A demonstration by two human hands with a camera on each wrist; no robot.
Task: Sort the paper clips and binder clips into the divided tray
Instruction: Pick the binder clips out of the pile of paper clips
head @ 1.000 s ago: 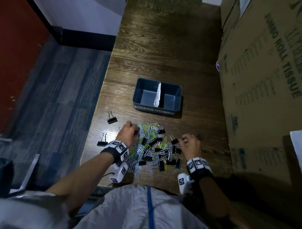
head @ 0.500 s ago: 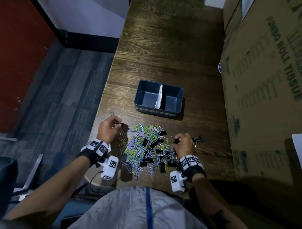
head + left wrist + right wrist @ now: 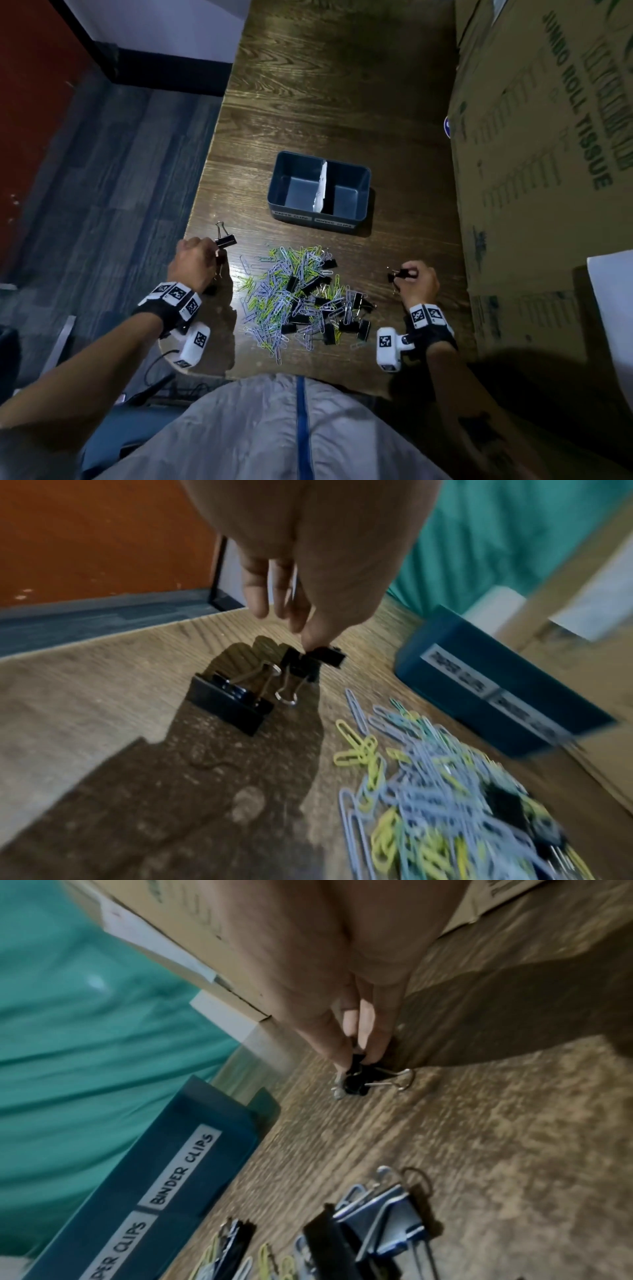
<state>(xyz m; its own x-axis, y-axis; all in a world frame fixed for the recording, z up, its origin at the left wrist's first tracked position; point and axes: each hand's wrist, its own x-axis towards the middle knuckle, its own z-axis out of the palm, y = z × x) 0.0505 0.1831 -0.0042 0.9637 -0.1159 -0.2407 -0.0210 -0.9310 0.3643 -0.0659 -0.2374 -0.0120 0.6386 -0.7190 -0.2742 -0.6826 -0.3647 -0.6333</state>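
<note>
The blue divided tray (image 3: 363,192) stands empty beyond a mixed pile of paper clips and black binder clips (image 3: 301,298). My left hand (image 3: 216,254) is at the table's left edge and pinches a small black binder clip (image 3: 297,666), whose wire handles dangle. A second binder clip (image 3: 226,241) lies right at the fingertips; I cannot tell whether it is held too. A third binder clip (image 3: 229,707) rests on the table near my wrist. Right of the pile, my right hand (image 3: 404,274) pinches another small binder clip (image 3: 358,1081) just above the wood.
Tall cardboard boxes (image 3: 548,154) wall off the table's right side. The table's left edge (image 3: 202,192) drops to the floor close to my left hand. The tray's front (image 3: 164,1177) carries the labels PAPER CLIPS on the left and BINDER CLIPS on the right.
My left hand left the pile and went left to the loose binder clips by the table edge. My right hand drew right, away from the pile, still pinching its binder clip.
</note>
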